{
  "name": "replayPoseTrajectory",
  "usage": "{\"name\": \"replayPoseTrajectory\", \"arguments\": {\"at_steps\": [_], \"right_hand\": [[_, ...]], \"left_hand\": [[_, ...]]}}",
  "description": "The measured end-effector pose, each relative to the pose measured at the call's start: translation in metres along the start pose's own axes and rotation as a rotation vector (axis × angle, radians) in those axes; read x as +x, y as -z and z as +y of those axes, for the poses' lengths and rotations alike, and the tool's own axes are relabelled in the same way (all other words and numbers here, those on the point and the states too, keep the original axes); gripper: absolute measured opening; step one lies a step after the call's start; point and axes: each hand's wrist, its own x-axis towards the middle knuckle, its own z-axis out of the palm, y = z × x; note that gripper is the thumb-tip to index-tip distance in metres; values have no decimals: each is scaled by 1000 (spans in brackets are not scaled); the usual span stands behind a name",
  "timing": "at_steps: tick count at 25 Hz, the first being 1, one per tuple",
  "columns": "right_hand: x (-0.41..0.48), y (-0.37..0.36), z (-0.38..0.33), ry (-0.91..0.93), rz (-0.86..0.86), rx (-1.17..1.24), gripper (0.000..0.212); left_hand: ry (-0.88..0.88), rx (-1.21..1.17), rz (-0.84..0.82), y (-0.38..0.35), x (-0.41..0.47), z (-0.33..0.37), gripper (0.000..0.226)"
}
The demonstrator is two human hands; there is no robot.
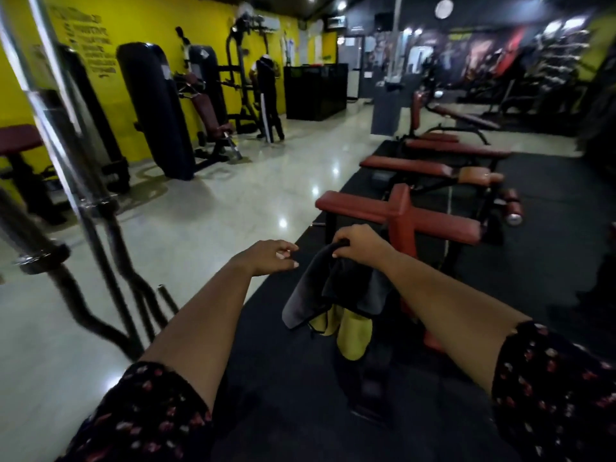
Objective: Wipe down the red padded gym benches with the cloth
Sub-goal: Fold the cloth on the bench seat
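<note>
Two dark floral sleeves (pixel 150 411) are framing the bottom of the view, with both bare forearms reaching forward. The right hand (pixel 358 243) is clenching its fingers round the top edge of a dark grey cloth with yellow ends (pixel 313 291), which is hanging limp below the fist, in the air above the black rubber floor mat (pixel 533 261). The left hand (pixel 271 253) is hovering just beside the cloth, fingers loosely curled and grasping nothing. Just beyond the hands, the nearest red padded flat bench (pixel 360 205) is lying crosswise; whether the cloth is touching it cannot be told. Behind it, a second red padded bench (pixel 406 165) and a third red padded bench (pixel 456 149) are standing in a row. To the left, a pale glossy tiled floor (pixel 233 195) is running toward black weight machines (pixel 156 111) lining a yellow painted wall (pixel 133 28).
</note>
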Motion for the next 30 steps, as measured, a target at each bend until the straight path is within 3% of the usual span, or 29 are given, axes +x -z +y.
{"name": "replayPoseTrajectory", "arguments": {"at_steps": [7,14,21,25,30], "right_hand": [[-98,58,136,-156,108,34,19],[-191,122,263,-211,49,-29,24],[-244,160,347,-224,103,-3,22],[-247,166,383,-228,174,74,20],[-227,168,450,-325,155,53,21]], "left_hand": [[-248,86,-13,-74,63,163,53],[-417,106,-85,-171,115,311,56],[-442,10,-130,-245,162,389,49],[-421,-151,-251,-280,192,422,44],[-434,-115,-297,-328,257,418,33]]}}
